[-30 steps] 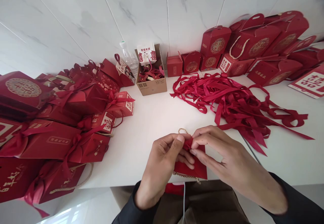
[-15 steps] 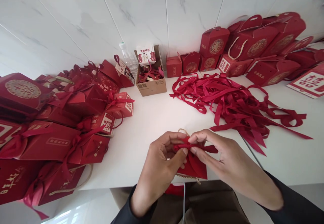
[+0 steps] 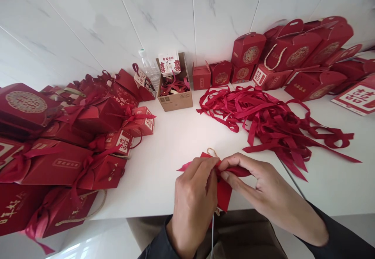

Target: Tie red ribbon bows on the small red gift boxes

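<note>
A small red gift box (image 3: 225, 196) with a twisted cord handle (image 3: 211, 152) is at the table's front edge, largely covered by my hands. Across its top runs a red ribbon (image 3: 238, 171), one end poking out left past my knuckles. My left hand (image 3: 196, 194) is closed over the ribbon at the middle of the box, its fingertips mostly hidden. Thumb and index finger of my right hand (image 3: 252, 181) pinch the ribbon just beside it.
Loose red ribbons (image 3: 263, 114) lie heaped to the right. Ribbon-tied red boxes (image 3: 61, 161) crowd the left. A cardboard box (image 3: 175, 100) and a plastic bottle (image 3: 149, 69) stand by the wall, with more red boxes (image 3: 299, 52) at the back right.
My left hand has turned over, its back now facing up, with its fingers drawn in on the ribbon. A ribbon end now shows on the left. My right hand keeps its pinch.
</note>
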`<state>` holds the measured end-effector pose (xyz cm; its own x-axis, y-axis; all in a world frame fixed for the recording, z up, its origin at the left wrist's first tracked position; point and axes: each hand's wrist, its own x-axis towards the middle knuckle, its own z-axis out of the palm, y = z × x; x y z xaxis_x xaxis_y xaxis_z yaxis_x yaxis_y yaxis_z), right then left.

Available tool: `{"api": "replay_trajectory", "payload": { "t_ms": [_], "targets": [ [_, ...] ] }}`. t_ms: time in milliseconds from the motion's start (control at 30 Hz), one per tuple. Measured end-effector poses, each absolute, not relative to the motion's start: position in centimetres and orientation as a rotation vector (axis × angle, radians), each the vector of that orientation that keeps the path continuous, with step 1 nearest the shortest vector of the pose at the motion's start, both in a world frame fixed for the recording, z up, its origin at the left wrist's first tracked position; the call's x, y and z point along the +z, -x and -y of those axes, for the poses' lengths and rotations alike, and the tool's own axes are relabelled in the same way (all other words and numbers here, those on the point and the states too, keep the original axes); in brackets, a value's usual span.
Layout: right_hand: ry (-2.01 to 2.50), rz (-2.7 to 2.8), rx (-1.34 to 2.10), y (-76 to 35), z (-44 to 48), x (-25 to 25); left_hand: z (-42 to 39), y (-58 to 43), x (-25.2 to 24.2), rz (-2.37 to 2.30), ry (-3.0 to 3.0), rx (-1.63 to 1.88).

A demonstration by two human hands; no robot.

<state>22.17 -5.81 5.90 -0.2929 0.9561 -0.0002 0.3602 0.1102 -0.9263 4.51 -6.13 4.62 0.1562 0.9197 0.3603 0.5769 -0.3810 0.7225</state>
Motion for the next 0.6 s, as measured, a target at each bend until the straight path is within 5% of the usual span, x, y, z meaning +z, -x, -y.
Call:
{"api": "replay_trajectory", "payload": {
  "t_ms": [600],
  "targets": [
    [1.318, 1.841, 1.238, -22.1, 5.3, 7.1, 7.4, -3.4, 3.1, -1.404, -2.083, 1.431]
  ]
}}
